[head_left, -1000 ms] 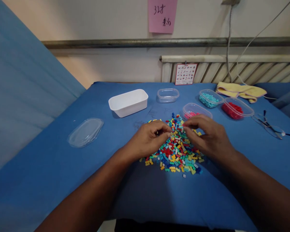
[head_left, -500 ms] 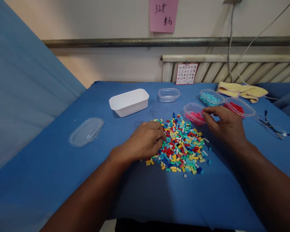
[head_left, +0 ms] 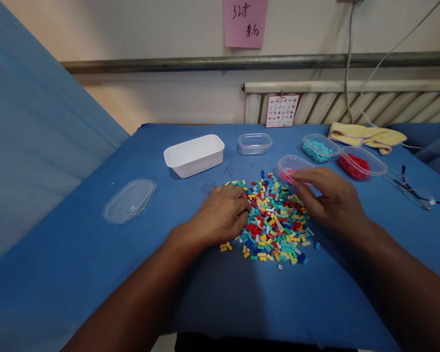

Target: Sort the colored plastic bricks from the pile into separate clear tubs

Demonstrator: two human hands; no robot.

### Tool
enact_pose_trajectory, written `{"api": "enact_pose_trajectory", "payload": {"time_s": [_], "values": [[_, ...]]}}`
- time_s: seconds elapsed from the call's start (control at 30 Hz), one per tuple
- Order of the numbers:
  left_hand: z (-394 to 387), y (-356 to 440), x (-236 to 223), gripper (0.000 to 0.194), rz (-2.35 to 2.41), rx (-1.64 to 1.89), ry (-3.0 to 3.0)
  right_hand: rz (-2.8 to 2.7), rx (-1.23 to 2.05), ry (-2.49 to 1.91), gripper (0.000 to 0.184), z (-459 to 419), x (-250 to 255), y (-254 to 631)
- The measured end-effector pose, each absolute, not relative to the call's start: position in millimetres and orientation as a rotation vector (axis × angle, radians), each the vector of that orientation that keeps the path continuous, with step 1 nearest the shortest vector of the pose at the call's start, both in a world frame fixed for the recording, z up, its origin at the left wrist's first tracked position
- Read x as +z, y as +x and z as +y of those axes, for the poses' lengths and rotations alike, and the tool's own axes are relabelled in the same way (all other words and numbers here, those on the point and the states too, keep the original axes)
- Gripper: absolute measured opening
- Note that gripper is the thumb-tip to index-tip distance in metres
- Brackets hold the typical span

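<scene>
In the last half second, drew the right hand (head_left: 330,195) leftward, from the right rim of the nearest tub (head_left: 293,160) to in front of it, partly hiding the pink blocks (head_left: 286,177) inside. Meaning, as a judgement, a turn from that tub back toward the pile of mixed blocks (head_left: 275,220), near the middle of the table (head_left: 77,264), with many colours still together. No such shift in the left hand (head_left: 223,212): bent over the pile's left side, with fingers curled in. Narrow between right thumb and forefinger; cannot tell of any block held there, nor under the left fingers. Toward the table's far edge, a white box (head_left: 198,165); farther right, light-blue blocks (head_left: 317,151) and red blocks (head_left: 354,167). Toward the left edge, clear lids (head_left: 130,200).
</scene>
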State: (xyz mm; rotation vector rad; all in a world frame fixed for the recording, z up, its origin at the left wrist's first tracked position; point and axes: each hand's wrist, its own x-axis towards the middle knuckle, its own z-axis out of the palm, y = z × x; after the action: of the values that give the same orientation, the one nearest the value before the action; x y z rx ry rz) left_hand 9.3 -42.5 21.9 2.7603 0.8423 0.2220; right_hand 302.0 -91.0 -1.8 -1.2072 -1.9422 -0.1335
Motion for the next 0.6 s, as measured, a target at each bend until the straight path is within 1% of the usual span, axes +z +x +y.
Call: {"api": "enact_pose_trajectory", "payload": {"time_s": [0.07, 0.13, 0.23, 0.33, 0.43, 0.6], "values": [[-44.0, 9.6, 22.1, 0.024, 0.848, 0.198, 2.758, -2.159, 0.041, -1.046, 0.031, -98.2, -2.1, 283.8], [-44.8, 9.5, 21.9, 0.023, 0.863, 0.176, 2.763, -2.38, 0.184, -0.877, 0.033, -102.3, -5.3, 268.1], [-45.2, 9.6, 21.6, 0.023, 0.876, 0.15, 2.784, -2.538, 0.261, -0.739, 0.028, -103.3, -9.6, 256.8], [-45.4, 9.8, 21.9, 0.024, 0.874, 0.141, 2.786, -2.564, 0.307, -0.762, 0.022, -101.9, -8.9, 261.0], [-45.5, 9.8, 21.6, 0.022, 0.859, 0.177, 2.765, -2.524, 0.259, -0.787, 0.018, -100.8, -6.1, 271.1], [-44.3, 10.9, 17.7, 0.023, 0.816, 0.23, 2.731, -2.398, 0.071, -0.898, 0.019, -99.2, -6.6, 282.4]]}}
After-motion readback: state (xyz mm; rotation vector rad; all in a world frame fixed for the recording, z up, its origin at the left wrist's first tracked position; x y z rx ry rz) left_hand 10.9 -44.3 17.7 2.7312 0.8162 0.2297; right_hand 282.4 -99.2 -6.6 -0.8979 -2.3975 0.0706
